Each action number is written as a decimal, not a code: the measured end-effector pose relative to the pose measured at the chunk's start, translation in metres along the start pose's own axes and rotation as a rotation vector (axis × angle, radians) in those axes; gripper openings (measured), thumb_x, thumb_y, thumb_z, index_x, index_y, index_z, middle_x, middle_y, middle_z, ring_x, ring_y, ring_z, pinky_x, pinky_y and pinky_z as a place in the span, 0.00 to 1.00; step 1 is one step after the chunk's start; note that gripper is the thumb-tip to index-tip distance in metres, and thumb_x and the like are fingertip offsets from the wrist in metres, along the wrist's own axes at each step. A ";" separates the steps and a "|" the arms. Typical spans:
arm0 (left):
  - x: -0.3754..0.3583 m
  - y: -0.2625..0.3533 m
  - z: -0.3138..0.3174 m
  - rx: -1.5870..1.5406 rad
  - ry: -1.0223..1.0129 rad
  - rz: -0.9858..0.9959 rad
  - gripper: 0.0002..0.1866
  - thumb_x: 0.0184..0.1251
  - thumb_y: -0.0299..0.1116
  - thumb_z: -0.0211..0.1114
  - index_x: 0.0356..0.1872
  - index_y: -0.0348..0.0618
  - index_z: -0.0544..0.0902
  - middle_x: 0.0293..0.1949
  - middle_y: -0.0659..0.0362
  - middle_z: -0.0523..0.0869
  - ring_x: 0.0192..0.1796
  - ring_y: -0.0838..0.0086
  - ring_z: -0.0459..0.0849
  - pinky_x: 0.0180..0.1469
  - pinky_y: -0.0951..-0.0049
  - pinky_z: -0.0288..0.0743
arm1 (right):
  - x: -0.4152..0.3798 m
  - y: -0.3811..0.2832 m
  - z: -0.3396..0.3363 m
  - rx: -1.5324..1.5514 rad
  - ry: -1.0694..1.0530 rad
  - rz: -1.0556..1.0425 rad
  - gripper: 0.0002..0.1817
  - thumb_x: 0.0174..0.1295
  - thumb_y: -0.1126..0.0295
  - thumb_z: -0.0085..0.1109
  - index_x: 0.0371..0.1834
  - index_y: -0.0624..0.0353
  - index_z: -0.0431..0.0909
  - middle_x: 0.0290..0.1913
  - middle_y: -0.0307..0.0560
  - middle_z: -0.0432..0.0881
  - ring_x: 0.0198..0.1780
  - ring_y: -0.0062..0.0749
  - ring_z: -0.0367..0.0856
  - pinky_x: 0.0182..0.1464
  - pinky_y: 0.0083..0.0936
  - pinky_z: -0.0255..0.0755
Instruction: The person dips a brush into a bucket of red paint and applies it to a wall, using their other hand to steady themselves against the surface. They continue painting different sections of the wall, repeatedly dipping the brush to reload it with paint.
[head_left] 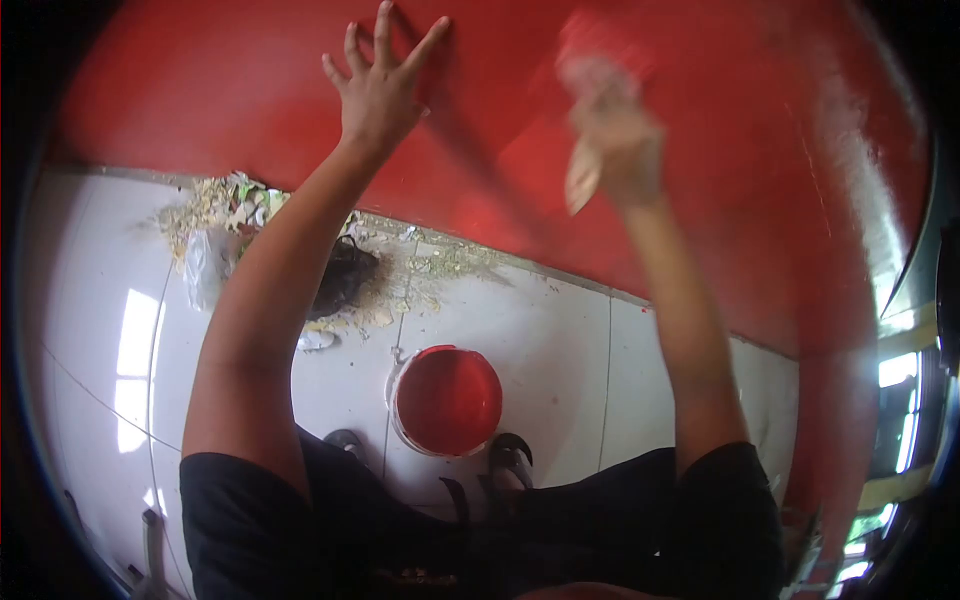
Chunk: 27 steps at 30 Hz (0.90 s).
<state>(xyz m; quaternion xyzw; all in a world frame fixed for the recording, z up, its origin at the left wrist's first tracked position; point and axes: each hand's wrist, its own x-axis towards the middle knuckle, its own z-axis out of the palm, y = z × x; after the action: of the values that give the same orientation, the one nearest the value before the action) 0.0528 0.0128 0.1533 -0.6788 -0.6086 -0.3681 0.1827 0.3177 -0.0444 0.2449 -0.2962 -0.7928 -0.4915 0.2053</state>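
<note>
My right hand (622,145) is closed around a paintbrush (583,178), its wooden handle pointing down and its reddened bristle end up against the red wall (500,90). Motion blurs both the brush head and the hand. Higher up on the left, my left hand (380,95) has its fingers spread, pressed to or just off the same red surface; it holds nothing. On the tiled floor between my feet stands a bucket (447,400) with red paint inside and red smears on its rim.
Pale scraped flakes (225,205) lie in a heap along the wall's foot, with a clear plastic bag (205,270) and a black bag (345,275) among them. White floor tiles (560,380) surround the bucket. My shoe (512,458) is close to its right side.
</note>
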 end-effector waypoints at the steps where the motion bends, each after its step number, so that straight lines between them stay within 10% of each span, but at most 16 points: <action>1: 0.000 0.000 0.002 0.002 -0.003 -0.018 0.64 0.42 0.43 0.85 0.78 0.93 0.50 0.83 0.54 0.42 0.77 0.34 0.52 0.65 0.21 0.61 | -0.023 -0.034 0.017 0.040 -0.071 0.007 0.05 0.53 0.64 0.60 0.31 0.47 0.82 0.50 0.48 0.86 0.46 0.48 0.87 0.36 0.28 0.85; 7: 0.002 -0.006 0.003 -0.009 0.006 0.011 0.65 0.39 0.44 0.86 0.77 0.95 0.50 0.83 0.54 0.43 0.76 0.35 0.56 0.65 0.23 0.63 | -0.067 -0.086 0.028 0.847 -0.744 0.196 0.01 0.53 0.68 0.61 0.26 0.49 0.81 0.48 0.36 0.90 0.45 0.39 0.90 0.46 0.36 0.84; 8: 0.006 -0.009 0.001 -0.008 0.010 0.013 0.65 0.39 0.44 0.86 0.77 0.95 0.50 0.83 0.54 0.43 0.76 0.35 0.56 0.65 0.23 0.63 | -0.046 -0.066 0.019 0.962 -0.650 0.272 0.03 0.58 0.68 0.61 0.29 0.51 0.83 0.42 0.40 0.91 0.39 0.35 0.90 0.43 0.34 0.82; 9: 0.005 -0.010 0.002 -0.030 -0.003 0.029 0.66 0.39 0.44 0.86 0.78 0.94 0.50 0.83 0.52 0.40 0.77 0.32 0.51 0.64 0.20 0.62 | -0.002 -0.047 -0.002 1.238 -0.695 0.837 0.08 0.65 0.68 0.59 0.31 0.58 0.84 0.41 0.43 0.91 0.34 0.23 0.86 0.38 0.25 0.78; 10: 0.003 -0.010 0.004 -0.054 -0.020 0.043 0.66 0.39 0.44 0.87 0.78 0.92 0.49 0.83 0.50 0.36 0.78 0.30 0.47 0.64 0.17 0.60 | 0.007 -0.004 0.008 1.077 -0.334 0.305 0.12 0.69 0.68 0.58 0.29 0.64 0.82 0.36 0.42 0.90 0.31 0.14 0.79 0.35 0.15 0.74; 11: 0.002 -0.010 0.002 -0.060 -0.031 0.035 0.66 0.39 0.44 0.87 0.78 0.92 0.49 0.83 0.50 0.36 0.78 0.30 0.47 0.64 0.17 0.60 | 0.029 0.027 0.013 1.507 -0.010 0.294 0.12 0.68 0.71 0.58 0.27 0.64 0.80 0.32 0.38 0.88 0.30 0.12 0.79 0.31 0.10 0.70; 12: 0.003 -0.010 -0.004 -0.033 -0.071 0.035 0.66 0.38 0.45 0.87 0.79 0.85 0.51 0.82 0.47 0.37 0.78 0.30 0.45 0.67 0.19 0.56 | 0.055 0.059 -0.018 1.147 -0.173 0.402 0.10 0.67 0.73 0.57 0.26 0.60 0.79 0.30 0.38 0.86 0.29 0.16 0.81 0.30 0.14 0.72; 14: 0.004 -0.004 -0.020 0.005 -0.147 0.001 0.63 0.41 0.45 0.86 0.80 0.82 0.54 0.81 0.46 0.41 0.78 0.37 0.50 0.71 0.25 0.53 | 0.086 0.082 -0.061 0.091 0.082 -0.069 0.04 0.65 0.71 0.67 0.39 0.58 0.87 0.33 0.38 0.88 0.37 0.25 0.90 0.38 0.16 0.86; 17: 0.003 -0.004 -0.022 -0.017 -0.161 0.003 0.64 0.40 0.45 0.87 0.80 0.81 0.54 0.81 0.46 0.41 0.78 0.35 0.49 0.71 0.24 0.53 | 0.099 0.033 -0.085 -0.035 0.299 0.119 0.11 0.57 0.90 0.56 0.22 0.66 0.69 0.25 0.49 0.78 0.35 0.32 0.88 0.32 0.24 0.77; 18: 0.003 -0.005 -0.022 -0.012 -0.169 -0.001 0.64 0.40 0.45 0.87 0.80 0.81 0.54 0.81 0.46 0.41 0.78 0.35 0.49 0.71 0.24 0.53 | 0.072 0.055 -0.051 0.007 0.393 0.107 0.08 0.63 0.74 0.58 0.25 0.54 0.80 0.31 0.39 0.86 0.30 0.21 0.85 0.31 0.17 0.75; 20: 0.001 -0.006 -0.019 0.000 -0.117 0.016 0.64 0.40 0.45 0.86 0.80 0.81 0.53 0.82 0.47 0.41 0.78 0.35 0.49 0.71 0.24 0.53 | 0.014 0.022 -0.021 0.198 -0.021 0.264 0.05 0.58 0.71 0.58 0.35 0.49 0.82 0.51 0.40 0.86 0.40 0.34 0.89 0.30 0.24 0.80; 21: 0.000 -0.006 -0.019 0.007 -0.123 0.013 0.64 0.40 0.45 0.86 0.80 0.81 0.53 0.82 0.47 0.41 0.78 0.35 0.49 0.71 0.24 0.53 | -0.010 -0.002 -0.003 -0.055 -0.065 0.024 0.08 0.60 0.68 0.56 0.40 0.49 0.81 0.60 0.42 0.83 0.47 0.39 0.88 0.35 0.31 0.83; 27: 0.001 -0.002 -0.026 0.030 -0.160 0.001 0.65 0.41 0.45 0.86 0.81 0.82 0.50 0.82 0.46 0.40 0.78 0.36 0.51 0.71 0.24 0.54 | -0.191 -0.160 0.040 0.661 -0.891 -0.010 0.11 0.53 0.61 0.62 0.38 0.49 0.84 0.62 0.44 0.81 0.61 0.41 0.82 0.51 0.38 0.84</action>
<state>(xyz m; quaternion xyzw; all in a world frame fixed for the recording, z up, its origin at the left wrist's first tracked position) 0.0441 -0.0041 0.1705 -0.7033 -0.6265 -0.3036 0.1439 0.3503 -0.1144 0.0050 -0.3917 -0.9163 -0.0448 -0.0701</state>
